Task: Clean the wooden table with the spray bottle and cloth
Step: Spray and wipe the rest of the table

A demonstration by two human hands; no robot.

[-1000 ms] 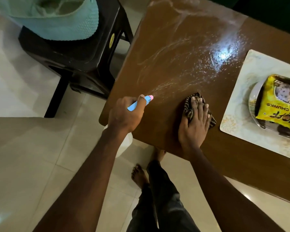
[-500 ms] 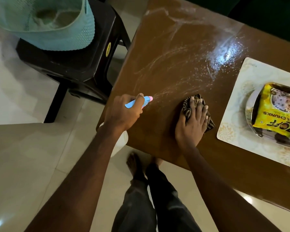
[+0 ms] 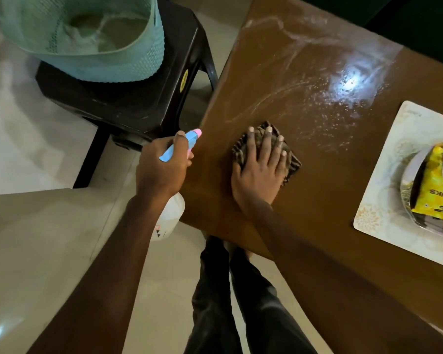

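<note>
The wooden table [image 3: 325,190] fills the right half of the view, its far part wet with white spray streaks and droplets. My left hand [image 3: 161,167] grips the spray bottle [image 3: 170,215] at the table's left edge; its blue and pink nozzle points over the tabletop and the white body hangs below my hand. My right hand [image 3: 260,169] presses flat with straight fingers on a dark striped cloth [image 3: 292,164] lying on the table near the front left corner.
A pale placemat [image 3: 379,200] at the right edge carries a plate with a yellow snack packet [image 3: 437,185]. Left of the table stands a dark plastic stool [image 3: 138,98] bearing a mint green basket [image 3: 100,60]. My legs are below, on the tiled floor.
My left hand with the bottle has drawn back to the table's left edge. My right hand and the cloth have shifted slightly left. The view has tilted.
</note>
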